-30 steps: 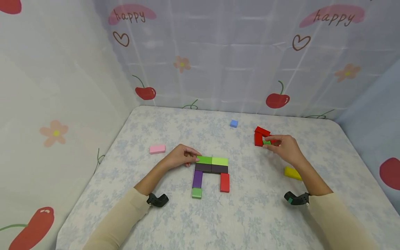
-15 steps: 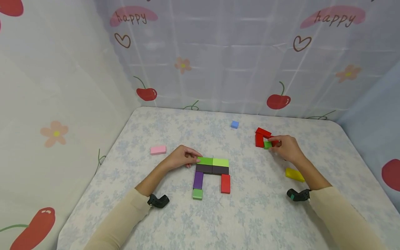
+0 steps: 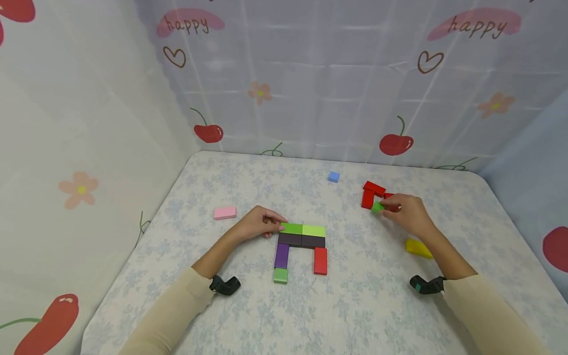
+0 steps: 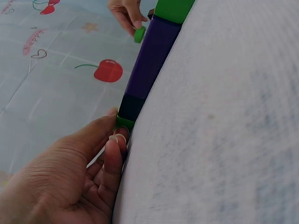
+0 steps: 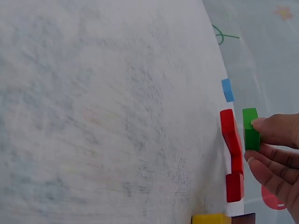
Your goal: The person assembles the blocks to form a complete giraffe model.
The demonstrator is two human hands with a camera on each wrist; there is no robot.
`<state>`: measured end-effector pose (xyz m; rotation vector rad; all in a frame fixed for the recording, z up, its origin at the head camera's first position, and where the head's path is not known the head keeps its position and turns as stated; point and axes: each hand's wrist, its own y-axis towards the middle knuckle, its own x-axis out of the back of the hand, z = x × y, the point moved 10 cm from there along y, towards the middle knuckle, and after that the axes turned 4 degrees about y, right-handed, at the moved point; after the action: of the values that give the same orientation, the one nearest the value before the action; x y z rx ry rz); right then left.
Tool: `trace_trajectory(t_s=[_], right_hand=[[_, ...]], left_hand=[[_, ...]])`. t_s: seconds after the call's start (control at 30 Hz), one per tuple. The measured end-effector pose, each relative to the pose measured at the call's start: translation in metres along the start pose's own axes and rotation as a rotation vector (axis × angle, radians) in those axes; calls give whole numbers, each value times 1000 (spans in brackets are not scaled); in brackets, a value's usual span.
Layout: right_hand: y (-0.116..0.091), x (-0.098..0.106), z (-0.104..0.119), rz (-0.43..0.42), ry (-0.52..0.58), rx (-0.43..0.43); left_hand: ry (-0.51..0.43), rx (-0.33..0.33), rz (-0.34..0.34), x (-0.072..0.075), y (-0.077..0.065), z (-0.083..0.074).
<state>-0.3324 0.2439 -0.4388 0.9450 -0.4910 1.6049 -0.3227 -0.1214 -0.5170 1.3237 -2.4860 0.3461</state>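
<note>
My right hand (image 3: pixel 410 213) pinches a small green wooden cube (image 3: pixel 377 207) in its grip beside the red blocks (image 3: pixel 369 194); my left hand (image 3: pixel 257 224), fingers relaxed, touches the flat green block (image 3: pixel 291 228) on the surface (image 3: pixel 355 305).

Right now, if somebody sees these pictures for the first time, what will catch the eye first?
Probably the flat arrangement of coloured blocks at the middle of the table, with the left hand touching its green end. To the right, the right hand pinches a small green block beside the red blocks.
</note>
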Motion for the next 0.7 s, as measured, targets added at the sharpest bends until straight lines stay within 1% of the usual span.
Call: trace_trajectory(t_s=[0.17,0.33,0.5,0.7], right_hand=[[-15,0,21,-37,56,60],[-32,-11,46,-42,97,145],[-53,-26,68,-13,124,195],[-80,-48,94,49,159,221]], left_hand=[[13,-7,-7,1,-1,-2],[16,-12,-4,2,-1,-3],[31,-22,-2,2,-1,-5],[30,-21,5,1,-2,-5]])
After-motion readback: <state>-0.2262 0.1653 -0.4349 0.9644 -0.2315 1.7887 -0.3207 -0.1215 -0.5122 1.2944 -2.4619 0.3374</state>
